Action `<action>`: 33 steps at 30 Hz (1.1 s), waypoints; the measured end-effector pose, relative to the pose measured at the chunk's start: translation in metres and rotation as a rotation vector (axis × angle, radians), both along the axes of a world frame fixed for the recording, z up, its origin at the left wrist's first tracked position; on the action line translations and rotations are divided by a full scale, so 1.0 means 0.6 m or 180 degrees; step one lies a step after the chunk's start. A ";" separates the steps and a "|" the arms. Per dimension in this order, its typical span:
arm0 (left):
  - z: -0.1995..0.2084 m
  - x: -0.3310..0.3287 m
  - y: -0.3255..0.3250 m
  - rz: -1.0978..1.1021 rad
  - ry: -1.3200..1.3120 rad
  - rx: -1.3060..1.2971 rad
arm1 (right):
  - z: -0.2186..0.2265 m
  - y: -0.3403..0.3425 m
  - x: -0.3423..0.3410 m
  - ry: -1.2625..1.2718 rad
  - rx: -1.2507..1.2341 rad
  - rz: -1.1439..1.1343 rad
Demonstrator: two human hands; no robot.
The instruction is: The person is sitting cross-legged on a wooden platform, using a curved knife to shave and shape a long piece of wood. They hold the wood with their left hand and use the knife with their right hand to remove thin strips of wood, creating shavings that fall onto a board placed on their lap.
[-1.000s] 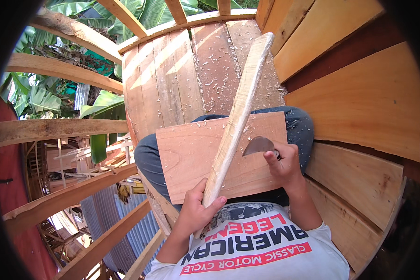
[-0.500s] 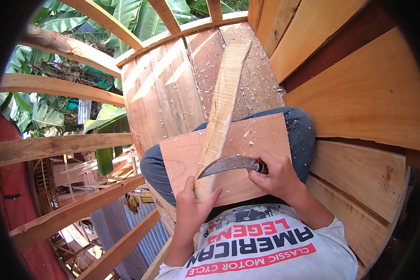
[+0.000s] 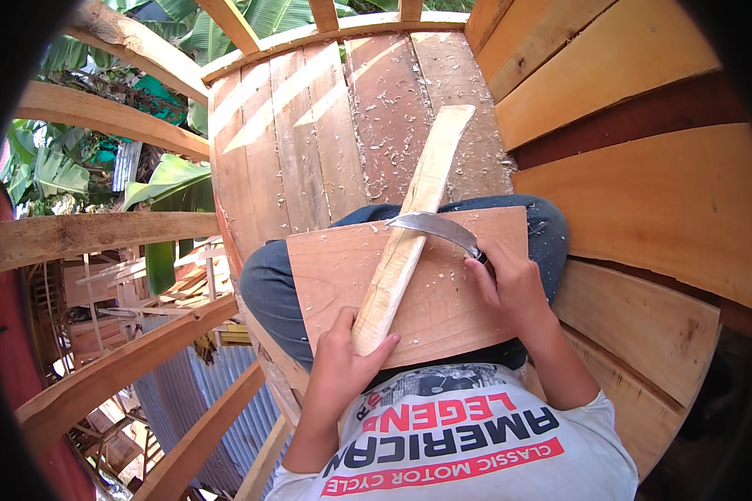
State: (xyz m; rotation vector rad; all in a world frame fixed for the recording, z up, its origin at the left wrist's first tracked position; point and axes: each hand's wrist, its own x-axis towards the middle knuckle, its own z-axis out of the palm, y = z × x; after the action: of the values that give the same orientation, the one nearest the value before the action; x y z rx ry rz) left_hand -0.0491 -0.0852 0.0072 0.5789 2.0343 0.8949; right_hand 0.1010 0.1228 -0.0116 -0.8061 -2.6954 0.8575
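Observation:
A long pale piece of wood [image 3: 399, 265] slants away from me over a flat wooden board [image 3: 468, 313] on my lap. My left hand [image 3: 347, 351] grips its near end, thumb on one side and fingers on the other. In my right hand [image 3: 510, 282] is a curved knife [image 3: 439, 227] with a short dark handle, mostly hidden by my fingers. The blade lies across the wood about midway along, its tip past the left edge. Small shavings are scattered on the board.
I sit cross-legged in jeans on a plank floor [image 3: 301, 142] strewn with wood shavings. A plank wall [image 3: 635, 192] rises close on my right. On the left stand spaced wooden rails [image 3: 109, 238], with banana leaves [image 3: 175, 184] and corrugated metal sheets [image 3: 226, 392] beyond them.
The knife has moved away from my left hand, up to the middle of the wood. The far end of the wood has come lower and tipped to the right.

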 end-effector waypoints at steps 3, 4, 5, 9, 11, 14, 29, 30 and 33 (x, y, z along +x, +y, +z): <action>-0.013 -0.008 -0.006 -0.0073 -0.0226 0.0051 | 0.006 -0.013 -0.001 -0.0149 -0.0018 0.0363; -0.014 -0.010 -0.005 -0.0082 -0.0275 0.0028 | 0.007 -0.019 -0.001 -0.0191 -0.0064 0.0582; -0.015 -0.012 -0.005 -0.0093 -0.0325 0.0005 | 0.002 -0.013 -0.005 -0.0196 0.0003 0.0386; -0.015 -0.016 0.000 -0.0118 -0.0426 -0.0047 | 0.000 0.004 -0.016 -0.0615 0.0047 0.0300; -0.013 -0.020 0.000 -0.0056 -0.0592 -0.0041 | 0.000 -0.022 -0.017 -0.0386 0.0077 0.0557; -0.019 -0.017 -0.009 -0.0042 -0.0570 -0.0022 | -0.009 0.006 -0.024 -0.0579 0.0291 0.0015; -0.021 -0.011 -0.007 0.0029 -0.0539 0.0154 | 0.003 0.017 -0.036 -0.0841 0.0262 -0.0011; -0.019 -0.011 -0.006 0.0011 -0.0521 0.0091 | -0.002 0.036 -0.039 -0.0942 0.0269 -0.0270; -0.013 -0.013 0.005 -0.0042 -0.0449 0.0046 | 0.001 0.015 -0.035 -0.0871 0.0416 0.0105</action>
State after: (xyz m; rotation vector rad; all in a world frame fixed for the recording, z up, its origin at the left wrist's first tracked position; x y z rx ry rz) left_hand -0.0570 -0.0824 -0.0005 0.5215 1.8968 0.9174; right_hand 0.0801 0.1317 -0.0108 -0.9106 -2.9712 0.6075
